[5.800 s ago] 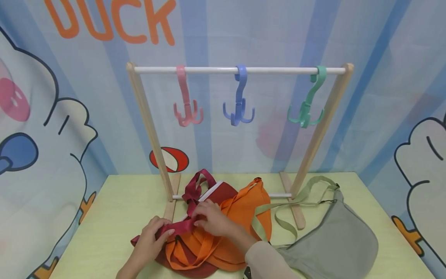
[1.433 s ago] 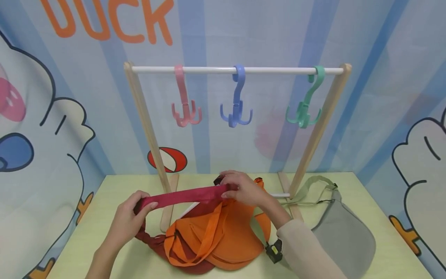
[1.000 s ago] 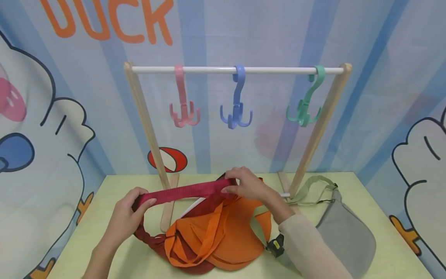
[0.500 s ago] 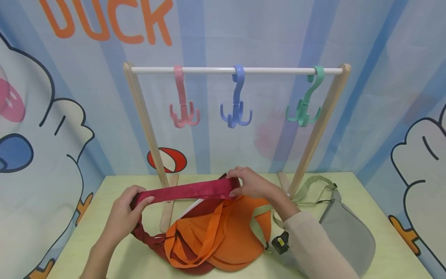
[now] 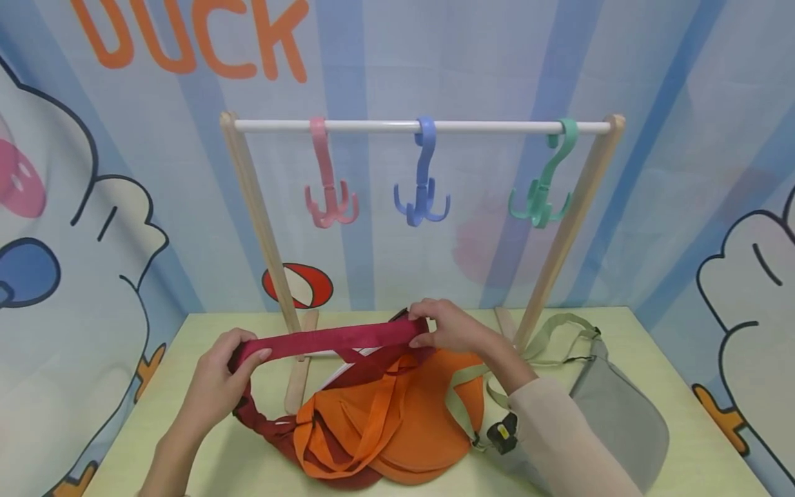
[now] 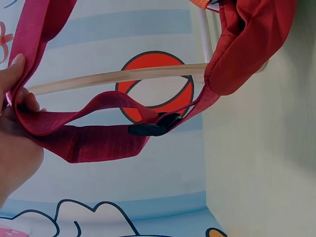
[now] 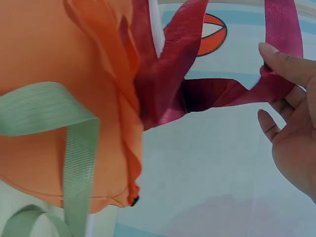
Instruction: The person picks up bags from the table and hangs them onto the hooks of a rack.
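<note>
Holding a red strap [image 5: 341, 338] between both hands; clock read from the centre of the head view. Left hand [image 5: 214, 383] at 8, right hand [image 5: 444, 328] at 5, fingers of each pinching the webbing against the thumb. Red bag [image 6: 256, 49], joined to the strap, lies at 6 on the table [image 5: 139, 442].

Edges: table's left edge at 8, a strip of tabletop between it and the left forearm. Right edge at 4, near a grey bag [image 5: 621, 428] whose close end runs out of frame. Back edge meets the printed backdrop [image 5: 397, 276]. Open air from strap up to three hooks spaced along a white rail [image 5: 373, 126]: pink hook [image 5: 323, 152] between 10 and 11, blue hook [image 5: 425, 159] past 12, green hook [image 5: 538, 203] at 2.

Containers: orange bag [image 5: 428, 414] at 6, slack, partly over the red one; green strap [image 5: 459, 404] across its 3 o'clock side. Contents of all three bags hidden.
</note>
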Motion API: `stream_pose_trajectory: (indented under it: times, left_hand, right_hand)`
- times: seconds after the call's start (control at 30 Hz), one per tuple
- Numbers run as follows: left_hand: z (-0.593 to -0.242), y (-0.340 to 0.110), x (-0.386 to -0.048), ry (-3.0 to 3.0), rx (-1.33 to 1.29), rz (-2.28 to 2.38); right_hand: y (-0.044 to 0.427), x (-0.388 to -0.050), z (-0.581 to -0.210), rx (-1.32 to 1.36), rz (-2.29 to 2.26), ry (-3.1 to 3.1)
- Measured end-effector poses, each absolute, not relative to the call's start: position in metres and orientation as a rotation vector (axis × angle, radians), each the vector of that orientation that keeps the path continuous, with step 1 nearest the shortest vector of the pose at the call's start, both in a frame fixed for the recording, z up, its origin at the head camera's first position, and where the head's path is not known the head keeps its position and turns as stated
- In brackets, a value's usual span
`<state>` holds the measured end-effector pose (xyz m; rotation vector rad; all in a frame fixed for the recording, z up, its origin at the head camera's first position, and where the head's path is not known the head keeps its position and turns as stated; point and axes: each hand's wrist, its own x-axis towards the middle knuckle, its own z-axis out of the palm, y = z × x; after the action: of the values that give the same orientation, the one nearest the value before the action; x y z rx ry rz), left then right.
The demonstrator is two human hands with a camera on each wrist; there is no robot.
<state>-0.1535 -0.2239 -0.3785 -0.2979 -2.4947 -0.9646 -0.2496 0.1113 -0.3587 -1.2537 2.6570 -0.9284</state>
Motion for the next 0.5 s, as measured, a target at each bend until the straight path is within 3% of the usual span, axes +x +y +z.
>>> stream_pose_trajectory:
  times: [0.5]
  left_hand:
    - [-0.396,-0.226,-0.154,-2.588,-0.332,-0.952]
  right_hand:
    - [0.099,-0.237,-0.411,-1.216,-0.990,2.394]
